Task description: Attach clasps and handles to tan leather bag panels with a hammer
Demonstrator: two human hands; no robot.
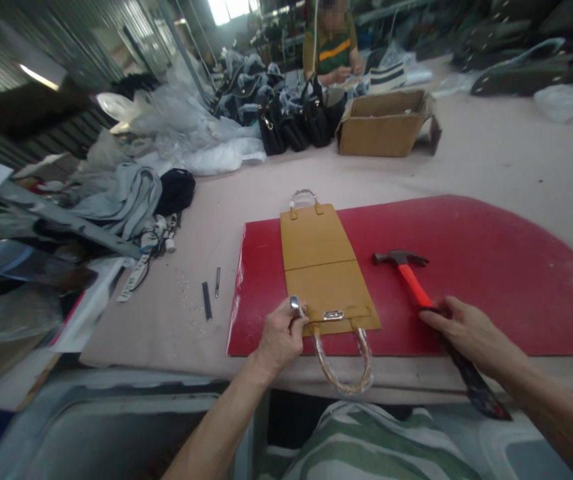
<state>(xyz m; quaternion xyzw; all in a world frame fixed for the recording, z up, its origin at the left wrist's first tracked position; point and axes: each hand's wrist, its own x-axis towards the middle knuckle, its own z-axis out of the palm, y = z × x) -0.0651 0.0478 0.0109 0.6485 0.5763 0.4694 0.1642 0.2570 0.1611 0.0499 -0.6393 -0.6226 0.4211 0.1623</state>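
Note:
A flat tan handbag panel (320, 250) lies on the red board (459, 267), with a plastic-wrapped handle at each end. Near its close edge sits a silver metal clasp plate (333, 315). My left hand (282, 337) is closed at the panel's near left corner, pinching a small shiny metal piece (295, 304); its exact kind is unclear. To the right, my right hand (459, 327) grips a claw hammer (413, 280) with an orange and black handle. The hammer's head is on or just above the board.
Left of the board lie a dark strip (207, 301) and a thin metal rod (217, 282). Toward the back are a cardboard box (381, 130), black handbags (293, 127) and plastic wrapping (216, 153). Across the table sits a person (333, 53). Grey fabric (131, 193) is heaped at left.

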